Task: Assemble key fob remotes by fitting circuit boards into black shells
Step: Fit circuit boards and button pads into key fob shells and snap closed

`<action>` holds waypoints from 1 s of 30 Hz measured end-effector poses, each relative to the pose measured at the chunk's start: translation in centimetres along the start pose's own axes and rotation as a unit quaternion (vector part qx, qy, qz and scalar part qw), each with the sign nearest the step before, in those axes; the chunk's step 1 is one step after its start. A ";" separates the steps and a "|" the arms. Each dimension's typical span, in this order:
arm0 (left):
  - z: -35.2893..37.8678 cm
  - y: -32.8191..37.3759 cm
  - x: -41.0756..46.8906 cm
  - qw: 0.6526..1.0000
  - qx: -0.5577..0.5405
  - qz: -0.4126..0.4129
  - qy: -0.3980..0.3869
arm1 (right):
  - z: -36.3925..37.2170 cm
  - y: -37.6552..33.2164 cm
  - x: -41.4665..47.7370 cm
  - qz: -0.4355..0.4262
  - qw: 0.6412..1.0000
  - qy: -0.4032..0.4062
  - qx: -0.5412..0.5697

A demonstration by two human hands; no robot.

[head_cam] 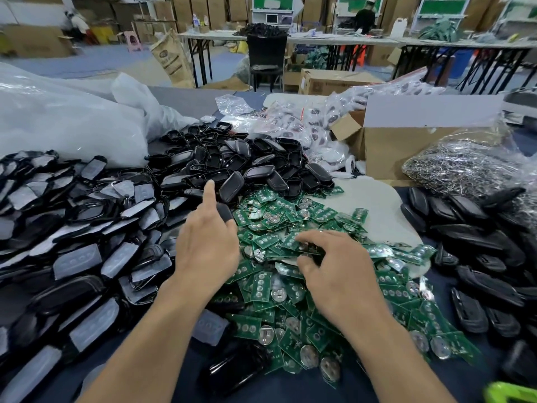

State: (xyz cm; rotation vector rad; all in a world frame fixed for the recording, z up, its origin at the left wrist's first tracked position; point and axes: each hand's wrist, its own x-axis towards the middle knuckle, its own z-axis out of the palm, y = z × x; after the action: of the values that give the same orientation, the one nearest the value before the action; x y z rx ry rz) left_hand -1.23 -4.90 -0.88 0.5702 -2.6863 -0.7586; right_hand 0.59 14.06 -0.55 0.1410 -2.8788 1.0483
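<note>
Mid-batch, reaching for another board.

Gripping a black shell (225,212) in the left hand (207,242), forefinger raised; clawing with the right hand (334,266) into the circuit boards (279,289) heaped at desk (305,391) centre, with no telling whether one is pinched. Probably far from done: loose shells (247,164) heaped toward the far edge, closed-looking fobs (479,257) along the right edge. Beyond, a cardboard box (406,149) with contents hidden, and a bag of metal rings (465,167).

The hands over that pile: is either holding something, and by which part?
The left hand holds a black shell by its near end. The right hand curls onto the green circuit boards; a grip cannot be told.
</note>
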 end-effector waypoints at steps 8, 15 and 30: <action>-0.4 -1.6 1.8 0.991 0.104 0.053 -0.065 | -0.5 0.0 -0.7 -0.030 0.989 0.072 0.124; -0.7 -0.8 0.9 0.992 0.006 0.082 0.091 | -0.6 0.2 -0.4 0.009 0.953 0.096 0.286; -0.5 2.8 -2.3 0.848 -0.507 -0.040 -0.149 | -0.9 0.6 0.6 0.013 0.883 0.093 0.460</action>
State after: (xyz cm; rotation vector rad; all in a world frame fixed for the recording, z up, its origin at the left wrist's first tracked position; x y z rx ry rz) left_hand 0.18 -1.87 0.64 0.2772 -2.0149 -2.1941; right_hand -0.05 15.03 -0.15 0.0393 -1.9814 2.1874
